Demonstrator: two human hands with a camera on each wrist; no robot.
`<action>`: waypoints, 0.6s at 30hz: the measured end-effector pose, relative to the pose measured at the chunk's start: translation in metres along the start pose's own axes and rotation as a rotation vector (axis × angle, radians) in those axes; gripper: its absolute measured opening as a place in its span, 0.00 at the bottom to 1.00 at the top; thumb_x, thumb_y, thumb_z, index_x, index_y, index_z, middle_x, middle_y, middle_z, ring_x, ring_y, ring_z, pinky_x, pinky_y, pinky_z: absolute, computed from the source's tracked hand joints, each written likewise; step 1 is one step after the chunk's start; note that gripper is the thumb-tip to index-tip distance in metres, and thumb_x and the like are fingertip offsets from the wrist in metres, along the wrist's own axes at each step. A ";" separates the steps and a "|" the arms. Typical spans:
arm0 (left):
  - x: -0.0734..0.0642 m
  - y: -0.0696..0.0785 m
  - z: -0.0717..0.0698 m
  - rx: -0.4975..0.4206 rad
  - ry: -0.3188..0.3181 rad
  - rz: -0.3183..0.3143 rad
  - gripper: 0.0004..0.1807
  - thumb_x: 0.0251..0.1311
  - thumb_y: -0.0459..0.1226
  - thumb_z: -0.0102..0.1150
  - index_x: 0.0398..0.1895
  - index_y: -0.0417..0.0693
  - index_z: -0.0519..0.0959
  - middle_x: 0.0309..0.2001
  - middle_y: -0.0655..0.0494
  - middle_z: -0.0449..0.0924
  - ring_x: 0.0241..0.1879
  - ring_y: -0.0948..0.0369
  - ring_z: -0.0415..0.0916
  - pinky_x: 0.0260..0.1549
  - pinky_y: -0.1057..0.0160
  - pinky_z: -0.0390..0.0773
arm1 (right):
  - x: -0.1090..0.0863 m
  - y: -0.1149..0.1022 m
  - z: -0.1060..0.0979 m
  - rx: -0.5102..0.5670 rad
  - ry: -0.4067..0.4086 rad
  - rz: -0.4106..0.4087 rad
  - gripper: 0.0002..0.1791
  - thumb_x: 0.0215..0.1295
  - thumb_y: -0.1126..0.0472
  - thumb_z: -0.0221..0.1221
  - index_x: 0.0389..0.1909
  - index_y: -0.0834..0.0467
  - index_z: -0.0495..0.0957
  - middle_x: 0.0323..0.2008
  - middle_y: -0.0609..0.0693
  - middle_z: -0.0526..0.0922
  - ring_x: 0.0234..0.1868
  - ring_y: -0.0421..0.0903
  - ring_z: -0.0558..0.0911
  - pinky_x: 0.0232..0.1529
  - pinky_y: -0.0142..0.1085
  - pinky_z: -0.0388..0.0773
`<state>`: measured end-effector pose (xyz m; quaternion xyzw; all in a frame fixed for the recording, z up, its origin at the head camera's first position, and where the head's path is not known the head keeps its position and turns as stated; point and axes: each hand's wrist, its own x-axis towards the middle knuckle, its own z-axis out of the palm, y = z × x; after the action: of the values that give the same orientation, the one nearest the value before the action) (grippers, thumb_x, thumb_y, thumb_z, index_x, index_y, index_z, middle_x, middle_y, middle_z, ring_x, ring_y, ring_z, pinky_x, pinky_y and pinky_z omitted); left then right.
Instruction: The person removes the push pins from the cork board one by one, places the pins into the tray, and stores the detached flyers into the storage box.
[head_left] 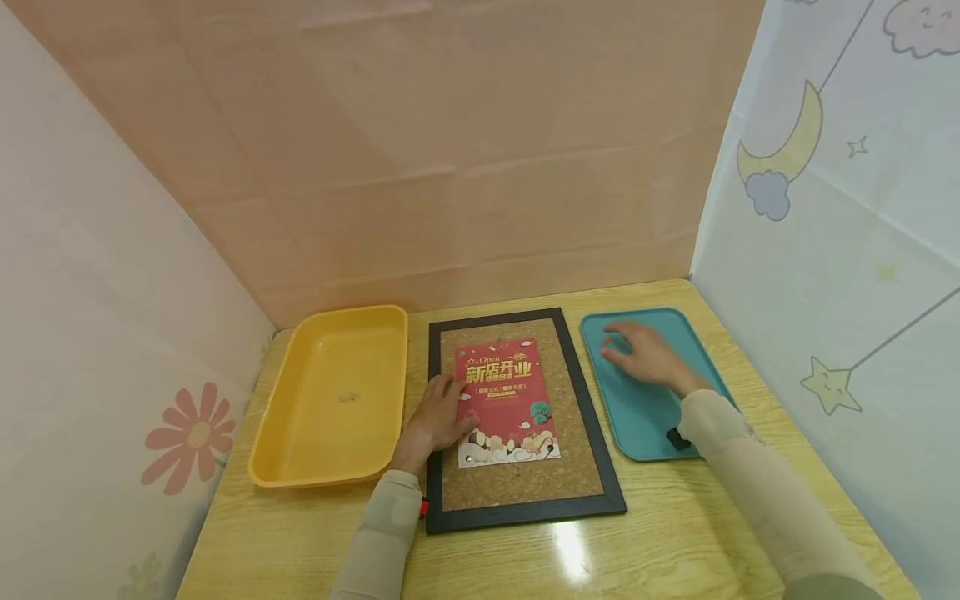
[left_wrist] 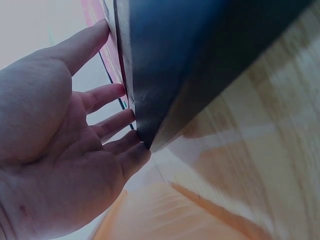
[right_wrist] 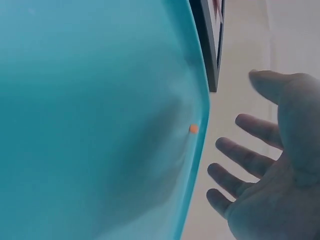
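Note:
A red poster (head_left: 504, 400) with gold lettering lies on a cork board (head_left: 517, 492) with a black frame (head_left: 592, 417). My left hand (head_left: 438, 414) rests at the left side of the board, its fingers and thumb reaching over the frame to the poster's left edge. In the left wrist view its fingertips are right at the frame. My right hand (head_left: 647, 357) hovers over a blue tray (head_left: 637, 429), fingers spread and thumb apart, holding nothing. A small orange piece (right_wrist: 193, 129) lies in the tray near its rim, close to the right fingertips.
A yellow tray (head_left: 322, 367) stands left of the board on the wooden table (head_left: 510, 554). Dark dots mark the poster's lower corners. A peach backdrop (head_left: 465, 167) rises behind, with pale patterned walls on both sides.

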<state>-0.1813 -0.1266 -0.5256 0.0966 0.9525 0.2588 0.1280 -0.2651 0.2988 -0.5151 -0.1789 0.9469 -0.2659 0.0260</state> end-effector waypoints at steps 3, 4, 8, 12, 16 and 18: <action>0.000 0.000 0.000 0.006 -0.003 0.003 0.44 0.76 0.46 0.72 0.87 0.42 0.64 0.89 0.36 0.54 0.89 0.38 0.49 0.87 0.32 0.64 | -0.004 -0.010 0.003 -0.023 0.027 -0.061 0.30 0.86 0.52 0.63 0.77 0.67 0.76 0.73 0.70 0.81 0.76 0.73 0.77 0.78 0.73 0.71; -0.001 0.001 -0.001 0.010 -0.004 0.003 0.44 0.76 0.45 0.73 0.87 0.41 0.64 0.89 0.36 0.55 0.89 0.38 0.50 0.87 0.32 0.64 | -0.006 -0.014 0.004 -0.027 0.033 -0.078 0.30 0.86 0.52 0.63 0.77 0.67 0.77 0.73 0.70 0.81 0.76 0.73 0.77 0.78 0.73 0.70; -0.002 0.002 -0.001 0.017 -0.008 -0.003 0.44 0.76 0.45 0.72 0.87 0.41 0.64 0.89 0.36 0.55 0.89 0.38 0.50 0.87 0.32 0.64 | -0.012 -0.027 0.012 -0.029 0.040 -0.135 0.27 0.86 0.53 0.62 0.74 0.66 0.79 0.76 0.71 0.78 0.78 0.74 0.75 0.80 0.75 0.67; -0.004 0.004 -0.003 0.013 0.001 0.004 0.44 0.75 0.45 0.73 0.86 0.40 0.65 0.88 0.35 0.56 0.88 0.37 0.51 0.86 0.32 0.65 | -0.020 -0.040 0.020 -0.019 0.030 -0.181 0.26 0.86 0.51 0.62 0.72 0.65 0.82 0.76 0.70 0.79 0.79 0.74 0.74 0.80 0.76 0.66; -0.003 0.005 -0.005 0.010 -0.002 0.001 0.43 0.76 0.46 0.73 0.87 0.41 0.65 0.89 0.36 0.56 0.89 0.38 0.51 0.86 0.32 0.65 | -0.030 -0.053 0.027 0.015 -0.007 -0.196 0.26 0.86 0.49 0.62 0.71 0.62 0.83 0.75 0.66 0.80 0.79 0.72 0.74 0.82 0.76 0.62; -0.003 0.005 -0.004 0.011 -0.006 -0.004 0.44 0.75 0.46 0.73 0.87 0.42 0.65 0.89 0.37 0.56 0.89 0.38 0.52 0.86 0.33 0.65 | -0.034 -0.059 0.029 0.026 -0.024 -0.202 0.25 0.86 0.49 0.63 0.71 0.62 0.83 0.74 0.64 0.81 0.80 0.70 0.74 0.82 0.76 0.62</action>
<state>-0.1797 -0.1253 -0.5191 0.0963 0.9538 0.2530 0.1306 -0.2097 0.2495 -0.5114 -0.2765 0.9201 -0.2773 0.0128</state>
